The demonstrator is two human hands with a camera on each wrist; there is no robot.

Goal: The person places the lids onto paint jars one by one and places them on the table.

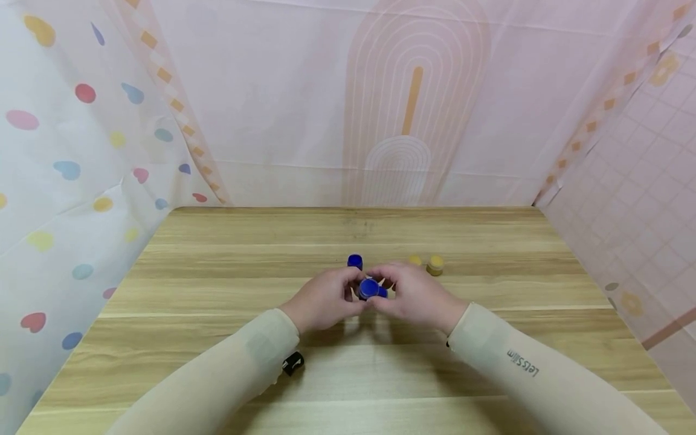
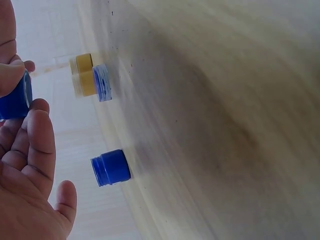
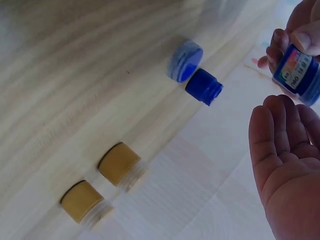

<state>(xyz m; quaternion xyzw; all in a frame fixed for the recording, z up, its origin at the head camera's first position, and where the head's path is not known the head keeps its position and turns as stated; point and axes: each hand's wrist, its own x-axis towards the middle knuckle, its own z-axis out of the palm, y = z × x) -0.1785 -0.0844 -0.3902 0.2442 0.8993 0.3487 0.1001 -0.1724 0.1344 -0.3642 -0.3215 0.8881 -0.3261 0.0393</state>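
Observation:
Over the middle of the table, a small labelled blue paint jar (image 1: 368, 289) is raised between both hands. My left hand (image 1: 326, 297) grips it from one side, its thumb across the label in the right wrist view. From the other side my right hand (image 1: 421, 296) pinches it, thumb on the jar in the left wrist view; the other fingers (image 3: 265, 130) are stretched out beside the top. Below lies a clear lid (image 3: 186, 61) with blue paint in it. Behind the hands stands a second blue jar (image 1: 355, 261), its threaded neck bare in the left wrist view.
Two yellow paint jars (image 3: 119, 164) with clear lids stand to the right, just behind my right hand in the head view. A patterned curtain (image 1: 272, 121) hangs behind the wooden table (image 1: 228, 241) and along both sides. A black device (image 1: 293, 364) sits under my left sleeve.

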